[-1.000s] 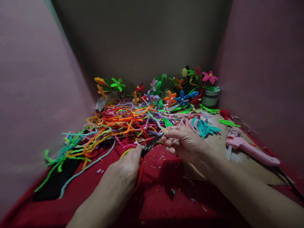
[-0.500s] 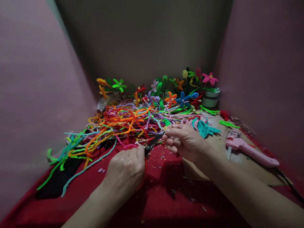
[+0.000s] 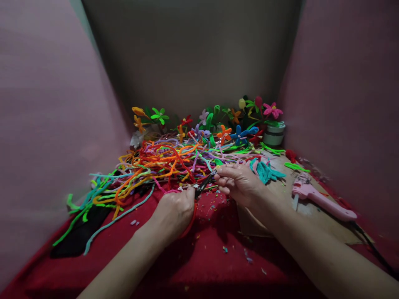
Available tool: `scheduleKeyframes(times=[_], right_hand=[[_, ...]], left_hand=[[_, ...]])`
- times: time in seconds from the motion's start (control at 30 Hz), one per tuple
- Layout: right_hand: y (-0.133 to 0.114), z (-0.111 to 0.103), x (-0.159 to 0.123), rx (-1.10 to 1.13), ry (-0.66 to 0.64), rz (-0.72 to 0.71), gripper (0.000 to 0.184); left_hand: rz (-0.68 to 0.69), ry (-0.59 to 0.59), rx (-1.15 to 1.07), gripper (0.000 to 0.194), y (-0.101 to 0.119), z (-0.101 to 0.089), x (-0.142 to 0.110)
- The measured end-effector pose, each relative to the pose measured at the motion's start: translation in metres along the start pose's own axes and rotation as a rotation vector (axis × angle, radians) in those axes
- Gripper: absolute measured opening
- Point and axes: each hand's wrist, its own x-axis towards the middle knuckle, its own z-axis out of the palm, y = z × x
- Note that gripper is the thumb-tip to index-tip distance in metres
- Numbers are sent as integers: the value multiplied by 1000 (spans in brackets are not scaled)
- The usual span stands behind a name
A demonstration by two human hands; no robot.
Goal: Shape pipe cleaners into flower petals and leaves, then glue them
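My left hand (image 3: 174, 209) is closed around the red handles of a pair of scissors (image 3: 202, 185), whose dark blades point up and right toward my right hand. My right hand (image 3: 238, 182) pinches a small piece at the blade tips; it is too small to name. Both hands hover over a red cloth (image 3: 205, 257), just in front of a tangled heap of pipe cleaners (image 3: 162, 162) in orange, red, green, purple and teal.
Finished pipe-cleaner flowers (image 3: 240, 133) line the back, some in a white pot (image 3: 273, 133). A pink glue gun (image 3: 318, 199) lies on brown cardboard (image 3: 280, 191) at right, its cord trailing off. Teal leaf shapes (image 3: 266, 171) sit beside my right hand. Pink walls close both sides.
Both hands have moved a little farther from me, toward the pile. The scissors stay in my left hand and now show less blade.
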Motion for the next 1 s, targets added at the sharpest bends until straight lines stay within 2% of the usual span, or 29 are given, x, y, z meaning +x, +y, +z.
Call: scheduleKeyframes(times=[0.17, 0.4, 0.6, 0.7, 0.83, 1.0], right_hand=[[2, 4, -3, -10, -44, 18, 12], [-1, 9, -5, -10, 25, 53, 13], [0, 11, -3, -31, 50, 37, 12], [-1, 9, -2, -24, 60, 25, 9], [-3, 4, -1, -7, 23, -24, 10], [-1, 0, -2, -56, -38, -38, 14]], left_hand=[[-8, -14, 81, 25, 4, -9, -3], [-36, 15, 200, 26, 6, -3, -3], [-68, -42, 105, 25, 9, 1, 1], [-81, -38, 49, 24, 3, 2, 1], [-183, 106, -23, 17, -13, 4, -6], [-329, 329, -235, 28, -19, -4, -9]])
